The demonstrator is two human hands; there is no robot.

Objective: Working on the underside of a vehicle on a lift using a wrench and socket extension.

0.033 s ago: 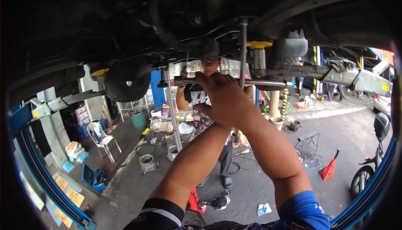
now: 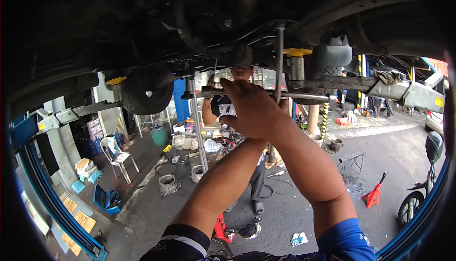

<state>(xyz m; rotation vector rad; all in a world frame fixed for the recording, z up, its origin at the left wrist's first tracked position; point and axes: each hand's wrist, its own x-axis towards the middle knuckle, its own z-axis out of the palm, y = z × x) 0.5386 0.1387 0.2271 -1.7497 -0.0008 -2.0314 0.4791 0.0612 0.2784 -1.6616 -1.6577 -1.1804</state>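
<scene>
Two hands at one crossbar, one upright rod; grip hidden, cannot tell.

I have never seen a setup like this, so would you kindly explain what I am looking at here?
There is no robot, just a person's bare arms, seen through a wide fisheye camera worn on the head; that is why straight edges bend. Overhead is the dark underside of a raised vehicle. The right hand is at a horizontal metal bar; its grip is hard to make out. The left forearm passes behind the right wrist, hiding the left hand. Beyond, another person stands facing the camera. On the grey floor are a red jack stand and a blue toolbox.
</scene>
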